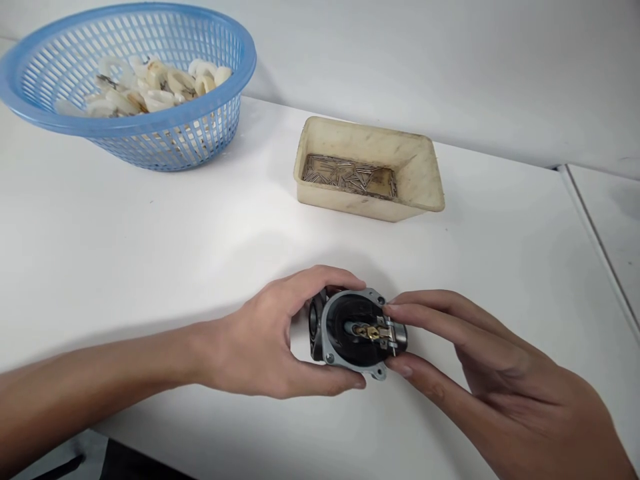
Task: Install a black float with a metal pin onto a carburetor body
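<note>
A small grey metal carburetor body (350, 330) with a round black recess and a brass fitting at its centre is held just above the white table (150, 253). My left hand (265, 340) wraps round its left side, thumb below and fingers over the top. From the right, my right hand (460, 353) pinches the part's right edge between its fingertips and thumb, by the brass fitting and a thin metal pin.
A beige plastic tray (425, 180) with several thin metal pins lies beyond the hands. A blue plastic basket (60, 127) of several whitish plastic parts stands at the far left. A seam between table tops runs along the right.
</note>
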{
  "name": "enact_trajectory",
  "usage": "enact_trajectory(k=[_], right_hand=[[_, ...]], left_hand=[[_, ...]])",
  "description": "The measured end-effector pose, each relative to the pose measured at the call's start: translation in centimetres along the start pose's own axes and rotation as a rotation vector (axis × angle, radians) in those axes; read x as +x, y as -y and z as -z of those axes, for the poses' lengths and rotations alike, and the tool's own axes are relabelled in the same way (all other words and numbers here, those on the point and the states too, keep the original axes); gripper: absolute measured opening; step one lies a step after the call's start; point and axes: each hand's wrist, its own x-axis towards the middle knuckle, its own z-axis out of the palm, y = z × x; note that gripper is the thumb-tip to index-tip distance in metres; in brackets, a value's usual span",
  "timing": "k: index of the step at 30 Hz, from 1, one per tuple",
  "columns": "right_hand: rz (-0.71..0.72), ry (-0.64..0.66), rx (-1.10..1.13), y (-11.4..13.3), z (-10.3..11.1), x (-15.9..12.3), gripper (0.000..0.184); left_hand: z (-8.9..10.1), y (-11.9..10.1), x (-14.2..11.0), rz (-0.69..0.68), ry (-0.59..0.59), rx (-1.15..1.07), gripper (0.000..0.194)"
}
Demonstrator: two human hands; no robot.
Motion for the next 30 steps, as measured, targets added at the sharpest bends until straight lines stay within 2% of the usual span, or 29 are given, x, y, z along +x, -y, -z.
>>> enact_trajectory(k=[6,13,30], right_hand=[[0.028,0.005,0.015,-0.33,-0.1,0.18,0.025],[-0.011,0.025,0.081,-0.3,-0.2,0.09,0.024],[0.005,0.019,0.062,-0.18,-0.22,0.05,0.023]], left_hand=[[0.04,0.17,-0.17,-0.01,0.016,-0.01,0.063],[0.02,0.32,-0.45,0.001,0.024,-0.016,0.064],[0.04,0.22,-0.37,-0.017,0.005,0.047,0.064]])
